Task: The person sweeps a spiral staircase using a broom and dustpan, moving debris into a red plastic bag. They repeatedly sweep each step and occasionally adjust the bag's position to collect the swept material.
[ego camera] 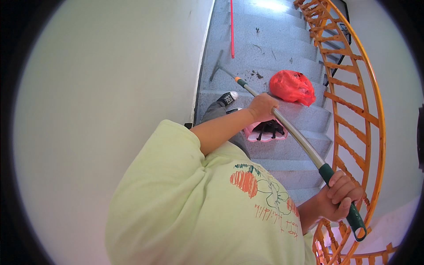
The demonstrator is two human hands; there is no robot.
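My left hand is closed around the metal shaft of a long-handled tool with a thin T-shaped head, perhaps a squeegee or brush. My right hand grips the green plastic handle end of the same pole, palm partly upward. The pole slants from lower right to upper left. Its head rests on a grey stair step close to the wall. Dark debris lies on that step, right of the head. A red plastic bag sits farther right. Below my left hand is a pink bag with dark contents and black straps, partly hidden.
Grey stone stairs run up the picture, with more scraps on the upper steps. A red pole lies along them. The pale wall is on the left, an orange-brown wooden railing on the right. My sneakers stand near the wall.
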